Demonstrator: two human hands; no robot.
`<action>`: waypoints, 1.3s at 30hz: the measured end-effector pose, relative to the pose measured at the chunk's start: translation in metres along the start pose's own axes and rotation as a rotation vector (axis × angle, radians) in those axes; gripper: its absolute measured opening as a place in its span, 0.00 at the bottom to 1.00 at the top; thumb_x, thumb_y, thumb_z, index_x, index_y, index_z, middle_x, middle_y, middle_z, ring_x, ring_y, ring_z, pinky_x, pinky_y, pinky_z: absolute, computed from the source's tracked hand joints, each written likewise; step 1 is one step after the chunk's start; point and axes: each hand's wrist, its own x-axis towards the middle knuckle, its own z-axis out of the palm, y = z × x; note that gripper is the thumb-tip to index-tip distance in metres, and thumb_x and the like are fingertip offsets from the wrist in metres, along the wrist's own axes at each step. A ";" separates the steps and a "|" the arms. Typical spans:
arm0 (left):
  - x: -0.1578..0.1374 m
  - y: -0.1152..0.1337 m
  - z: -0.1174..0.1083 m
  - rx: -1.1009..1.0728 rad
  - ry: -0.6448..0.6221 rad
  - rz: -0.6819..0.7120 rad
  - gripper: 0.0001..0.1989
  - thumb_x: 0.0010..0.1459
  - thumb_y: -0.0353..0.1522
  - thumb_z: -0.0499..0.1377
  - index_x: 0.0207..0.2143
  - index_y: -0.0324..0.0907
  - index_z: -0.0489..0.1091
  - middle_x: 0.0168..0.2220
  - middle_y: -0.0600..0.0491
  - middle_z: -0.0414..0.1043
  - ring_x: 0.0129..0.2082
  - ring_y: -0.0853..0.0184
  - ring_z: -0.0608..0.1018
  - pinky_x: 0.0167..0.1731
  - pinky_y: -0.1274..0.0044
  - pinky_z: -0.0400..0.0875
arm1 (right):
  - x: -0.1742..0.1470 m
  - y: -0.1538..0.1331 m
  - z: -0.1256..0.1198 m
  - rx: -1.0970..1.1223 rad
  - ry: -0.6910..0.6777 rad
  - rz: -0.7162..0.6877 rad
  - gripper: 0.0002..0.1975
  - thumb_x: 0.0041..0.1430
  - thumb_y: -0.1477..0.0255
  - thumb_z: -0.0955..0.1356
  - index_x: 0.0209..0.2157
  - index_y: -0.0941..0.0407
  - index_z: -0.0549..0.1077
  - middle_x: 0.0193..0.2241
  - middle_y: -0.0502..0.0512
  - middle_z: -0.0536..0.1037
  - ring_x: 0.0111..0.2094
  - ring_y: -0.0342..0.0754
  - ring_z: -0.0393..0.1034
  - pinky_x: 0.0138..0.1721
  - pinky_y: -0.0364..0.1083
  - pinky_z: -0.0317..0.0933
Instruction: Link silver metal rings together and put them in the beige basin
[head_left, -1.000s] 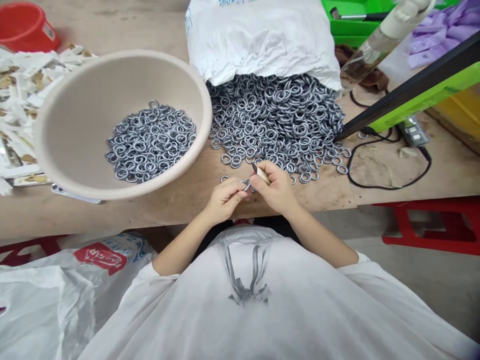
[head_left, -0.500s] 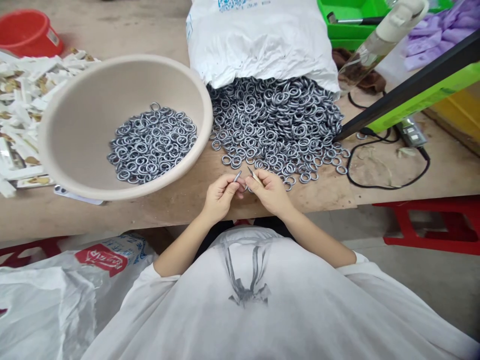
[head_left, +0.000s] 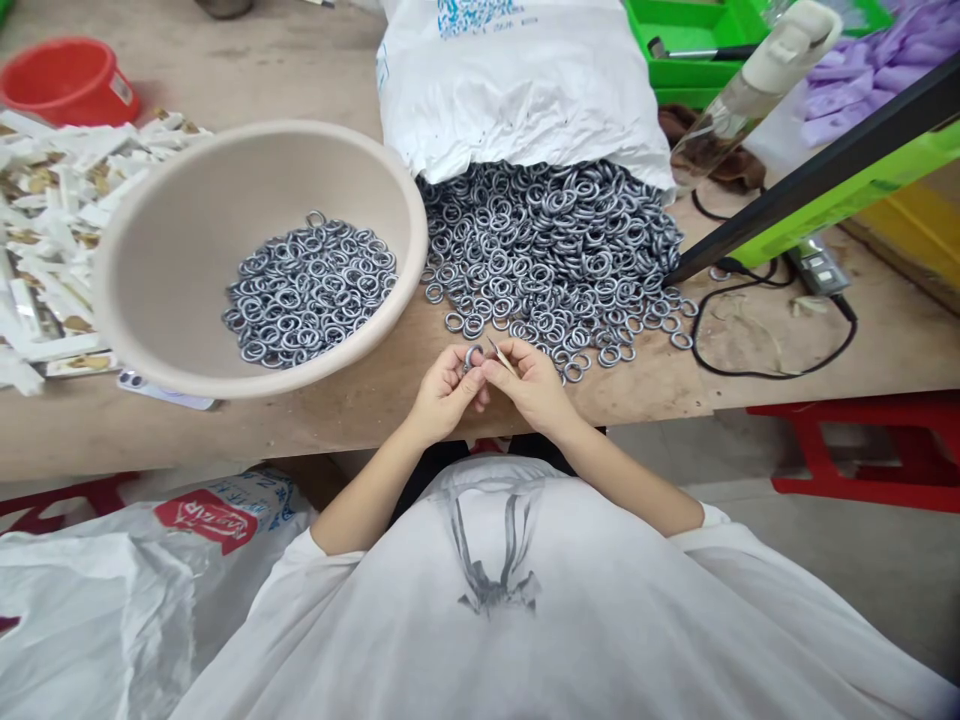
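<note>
My left hand (head_left: pixel 444 396) is closed on a single grey ring (head_left: pixel 467 356), pinched between thumb and fingers and turned so that its round opening faces up. Close beside it, my right hand (head_left: pixel 538 392) grips a slim tool (head_left: pixel 499 354) with a pale handle and a dark pointed tip, perhaps a small blade. The tip points toward the ring; whether they touch, I cannot tell. Just beyond my hands spreads a heap of similar grey rings (head_left: pixel 555 240), spilling from a white sack (head_left: pixel 517 95). To the left, a beige basin (head_left: pixel 165 250) holds more rings (head_left: pixel 315 290).
White strips with brown parts (head_left: pixel 52 240) are piled at far left, near a red tub (head_left: pixel 67 85). On the right are a slanted black-and-green bar (head_left: pixel 825 190), a clear bottle (head_left: pixel 727 110), a cable (head_left: pixel 780 373) and green trays (head_left: pixel 682 70). A red stool (head_left: pixel 817 460) stands below.
The ring in my left hand has turned from edge-on to showing its opening. The pointed tool has shifted slightly left, and my hands are closer together. The view has moved slightly.
</note>
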 end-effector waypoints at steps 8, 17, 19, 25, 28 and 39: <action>0.003 -0.002 -0.004 -0.140 -0.091 -0.099 0.13 0.59 0.38 0.62 0.41 0.42 0.63 0.22 0.59 0.72 0.18 0.73 0.70 0.19 0.81 0.64 | 0.003 0.001 -0.002 0.047 0.003 -0.003 0.22 0.50 0.50 0.75 0.32 0.52 0.71 0.28 0.47 0.75 0.27 0.42 0.70 0.32 0.44 0.66; 0.001 0.000 -0.003 -0.119 -0.107 -0.125 0.17 0.57 0.41 0.64 0.40 0.43 0.61 0.21 0.61 0.68 0.18 0.74 0.69 0.18 0.83 0.63 | -0.002 0.003 -0.002 0.024 -0.048 0.046 0.22 0.49 0.53 0.77 0.34 0.55 0.71 0.24 0.46 0.76 0.24 0.43 0.72 0.31 0.45 0.67; 0.002 -0.001 -0.002 -0.128 -0.079 -0.119 0.16 0.56 0.40 0.65 0.41 0.43 0.64 0.25 0.59 0.70 0.21 0.74 0.72 0.20 0.83 0.66 | -0.003 0.002 -0.001 0.077 -0.083 0.079 0.22 0.49 0.54 0.77 0.34 0.55 0.70 0.21 0.45 0.75 0.21 0.44 0.72 0.27 0.45 0.67; 0.003 0.001 -0.004 -0.068 -0.048 -0.075 0.17 0.52 0.34 0.67 0.45 0.41 0.75 0.31 0.54 0.74 0.27 0.73 0.74 0.24 0.82 0.70 | -0.003 0.004 -0.001 0.164 -0.005 0.102 0.21 0.45 0.56 0.79 0.32 0.55 0.72 0.21 0.45 0.75 0.22 0.43 0.72 0.28 0.45 0.66; 0.003 0.000 -0.007 -0.031 0.027 -0.086 0.18 0.53 0.35 0.66 0.47 0.42 0.78 0.32 0.53 0.77 0.25 0.74 0.75 0.25 0.81 0.71 | -0.003 0.002 -0.002 0.174 0.089 0.090 0.21 0.42 0.57 0.79 0.29 0.56 0.73 0.21 0.44 0.72 0.23 0.40 0.66 0.26 0.42 0.61; 0.003 -0.002 -0.003 0.006 0.294 0.013 0.15 0.47 0.39 0.73 0.30 0.38 0.77 0.31 0.50 0.81 0.21 0.73 0.77 0.23 0.81 0.72 | -0.001 0.002 0.000 0.152 0.134 0.147 0.24 0.40 0.53 0.79 0.26 0.56 0.71 0.20 0.44 0.68 0.17 0.34 0.48 0.16 0.41 0.37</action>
